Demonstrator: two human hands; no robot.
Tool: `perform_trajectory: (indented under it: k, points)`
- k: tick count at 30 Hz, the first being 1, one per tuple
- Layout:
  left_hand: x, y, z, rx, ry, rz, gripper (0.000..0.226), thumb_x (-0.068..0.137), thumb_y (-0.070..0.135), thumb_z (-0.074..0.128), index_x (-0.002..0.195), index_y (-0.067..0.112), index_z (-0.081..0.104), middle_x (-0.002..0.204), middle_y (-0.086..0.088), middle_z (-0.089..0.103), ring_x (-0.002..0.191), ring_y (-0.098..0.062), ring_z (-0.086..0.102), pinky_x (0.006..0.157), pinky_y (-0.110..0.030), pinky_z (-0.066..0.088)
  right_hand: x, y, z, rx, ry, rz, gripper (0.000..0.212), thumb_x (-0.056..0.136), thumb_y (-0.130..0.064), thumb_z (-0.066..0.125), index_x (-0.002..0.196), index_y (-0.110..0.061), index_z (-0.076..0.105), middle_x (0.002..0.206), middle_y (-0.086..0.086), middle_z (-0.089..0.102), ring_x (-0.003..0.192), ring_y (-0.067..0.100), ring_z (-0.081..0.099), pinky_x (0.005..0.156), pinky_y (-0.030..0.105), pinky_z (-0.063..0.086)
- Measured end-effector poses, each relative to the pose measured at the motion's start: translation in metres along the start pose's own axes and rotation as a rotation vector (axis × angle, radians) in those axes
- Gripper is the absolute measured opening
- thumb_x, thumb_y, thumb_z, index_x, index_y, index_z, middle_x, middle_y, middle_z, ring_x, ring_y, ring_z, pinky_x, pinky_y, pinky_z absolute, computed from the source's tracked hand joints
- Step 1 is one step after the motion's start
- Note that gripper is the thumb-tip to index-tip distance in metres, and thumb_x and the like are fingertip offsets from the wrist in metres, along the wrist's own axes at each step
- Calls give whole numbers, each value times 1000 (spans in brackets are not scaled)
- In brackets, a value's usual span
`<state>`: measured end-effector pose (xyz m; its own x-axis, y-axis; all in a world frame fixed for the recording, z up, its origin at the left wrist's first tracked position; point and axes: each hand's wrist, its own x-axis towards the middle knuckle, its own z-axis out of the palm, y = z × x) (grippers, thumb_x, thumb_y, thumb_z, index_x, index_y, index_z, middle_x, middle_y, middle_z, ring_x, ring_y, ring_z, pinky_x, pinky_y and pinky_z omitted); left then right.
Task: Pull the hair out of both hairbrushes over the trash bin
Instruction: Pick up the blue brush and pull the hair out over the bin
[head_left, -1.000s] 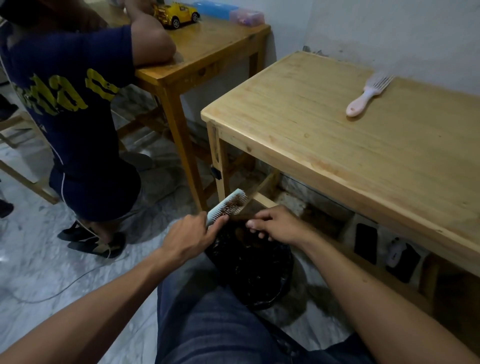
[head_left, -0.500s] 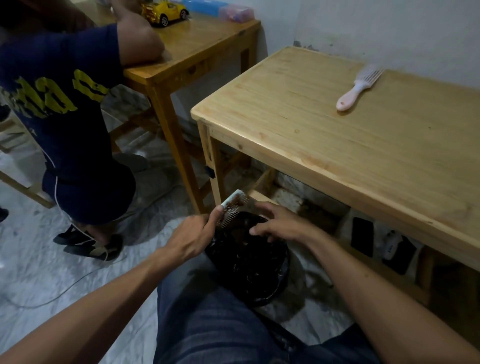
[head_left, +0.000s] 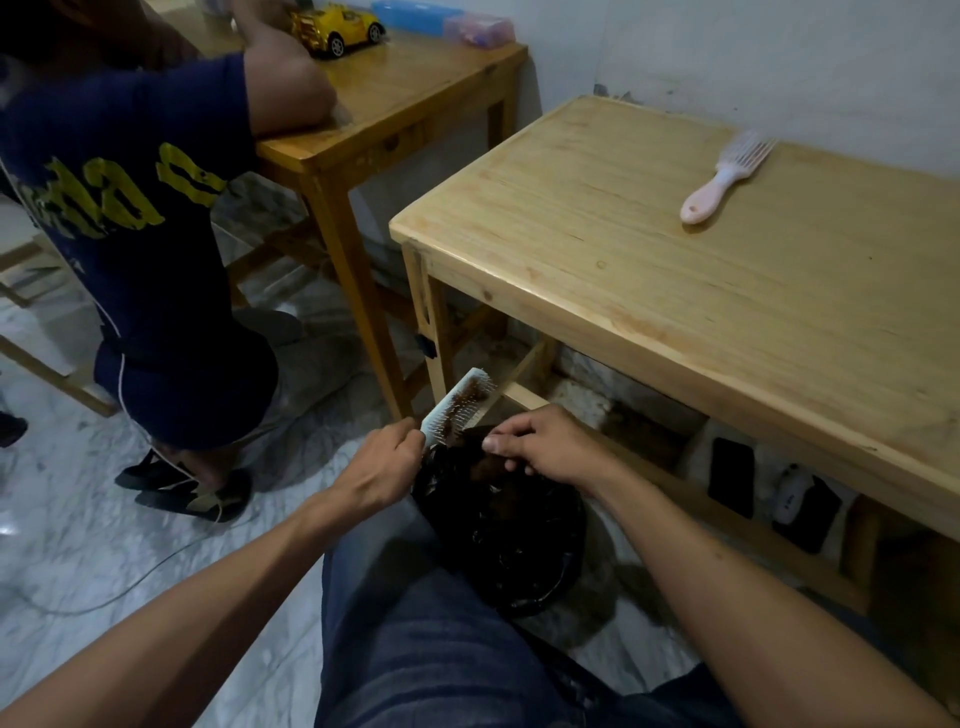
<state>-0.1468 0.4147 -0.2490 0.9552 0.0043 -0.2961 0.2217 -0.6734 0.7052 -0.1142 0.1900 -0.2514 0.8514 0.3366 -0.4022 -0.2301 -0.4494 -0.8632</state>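
two hands worked over the bin (head_left: 498, 525). left hand (head_left: 382, 467) was closed round the brush (head_left: 457, 405), bristles right. right hand (head_left: 540, 441) pinched hair (head_left: 485, 465) beside it. second brush (head_left: 724, 176) lay on the far table (head_left: 649, 291).

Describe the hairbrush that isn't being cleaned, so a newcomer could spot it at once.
Look at the lighter wooden table on the right, against the wall. Near its far edge lies the pink hairbrush, alone on the top with its handle pointing toward the viewer. The other brush is white, hair-clogged and held in the left hand.
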Motion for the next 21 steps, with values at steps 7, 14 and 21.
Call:
perform_trajectory:
  k: [7, 14, 21]
  points:
    - [2, -2, 7, -99, 60, -122, 39, 96, 34, 32, 76, 12, 57, 70, -14, 59, 58, -27, 53, 50, -39, 44, -5, 3, -10, -58, 48, 37, 8, 89, -29, 78, 82, -31, 81, 65, -7, 75, 64, 3, 66, 63, 22, 49]
    - [15, -16, -8, -286, 169, -364, 33, 96, 21, 36, 84, -1, 57, 62, -13, 51, 46, -24, 48, 43, -29, 37, -13, 19, -21, -145, 66, 60, 9, 91, -29, 75, 93, -26, 83, 73, -4, 76, 71, 8, 66, 69, 26, 49]
    - [4, -1, 7, 13, 0, -2, 36, 103, 34, 35, 78, 19, 56, 73, -4, 61, 62, -20, 54, 55, -32, 42, -1, -2, -7, -43, 35, 82, 67, 92, -37, 72, 151, -26, 43, 137, -3, 59, 87, 15, 72, 59, 22, 53]
